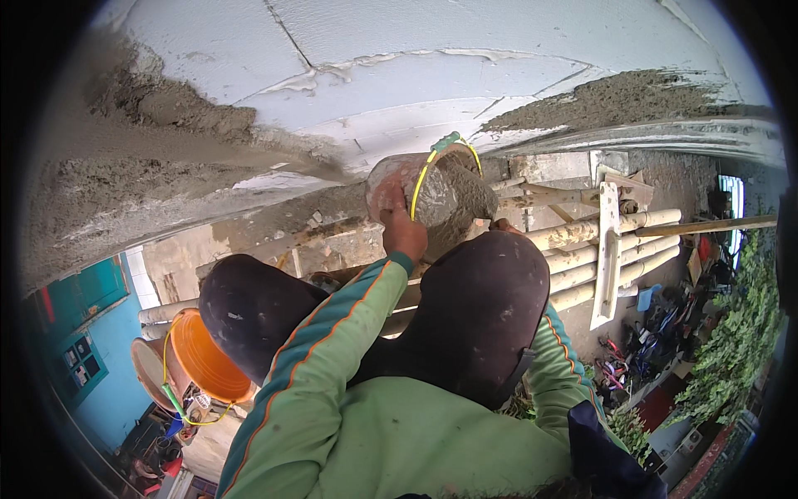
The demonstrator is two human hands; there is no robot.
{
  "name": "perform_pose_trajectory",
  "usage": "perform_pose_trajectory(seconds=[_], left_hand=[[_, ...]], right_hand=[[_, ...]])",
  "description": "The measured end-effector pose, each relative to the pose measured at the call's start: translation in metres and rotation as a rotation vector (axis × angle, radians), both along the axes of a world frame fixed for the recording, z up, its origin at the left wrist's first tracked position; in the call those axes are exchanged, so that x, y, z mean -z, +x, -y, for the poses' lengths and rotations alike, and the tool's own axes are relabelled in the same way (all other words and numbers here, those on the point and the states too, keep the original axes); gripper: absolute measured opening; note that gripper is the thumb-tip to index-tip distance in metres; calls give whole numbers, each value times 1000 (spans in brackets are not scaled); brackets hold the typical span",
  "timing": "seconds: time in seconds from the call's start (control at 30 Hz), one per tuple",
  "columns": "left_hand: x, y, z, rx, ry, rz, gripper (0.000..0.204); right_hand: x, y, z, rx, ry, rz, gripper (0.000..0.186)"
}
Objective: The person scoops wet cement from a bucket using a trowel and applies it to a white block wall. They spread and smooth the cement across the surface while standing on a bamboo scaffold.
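Observation:
My left hand (403,233) grips a mortar-smeared bucket (391,183) with a yellow handle and green grip (445,142), low in front of the white block wall. The bucket is tilted, with wet grey mortar (463,196) in it. My right hand (501,226) is mostly hidden behind my right knee (495,308); a few bent fingertips show just right of the mortar, and what they hold, if anything, is hidden.
The block wall (374,33) has rough mortar patches (590,108). Below are scaffold poles (598,262) on a pale upright bracket (605,254). An orange bucket (208,358) sits at left. Plants (723,349), clutter and a turquoise door (83,291) lie farther down.

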State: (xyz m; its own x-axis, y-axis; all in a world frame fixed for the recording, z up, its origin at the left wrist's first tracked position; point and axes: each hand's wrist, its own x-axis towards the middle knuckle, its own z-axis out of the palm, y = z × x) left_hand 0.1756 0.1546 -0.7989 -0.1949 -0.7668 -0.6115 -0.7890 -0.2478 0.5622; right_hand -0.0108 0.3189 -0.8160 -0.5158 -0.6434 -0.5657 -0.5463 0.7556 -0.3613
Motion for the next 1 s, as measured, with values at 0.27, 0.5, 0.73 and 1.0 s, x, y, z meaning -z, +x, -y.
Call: perform_pose_trajectory(seconds=[0.27,0.5,0.73,1.0], left_hand=[[-19,-5,9,142,-95,-169,93],[18,-2,8,-56,46,-312,91],[12,8,5,-121,97,-104,89],[-6,4,15,-181,93,-50,80]], right_hand=[[73,4,13,-95,-104,418,26],[-8,-13,-67,650,-634,934,28],[-144,8,-45,1050,-1019,574,37],[-173,-47,86,991,-1260,324,21]])
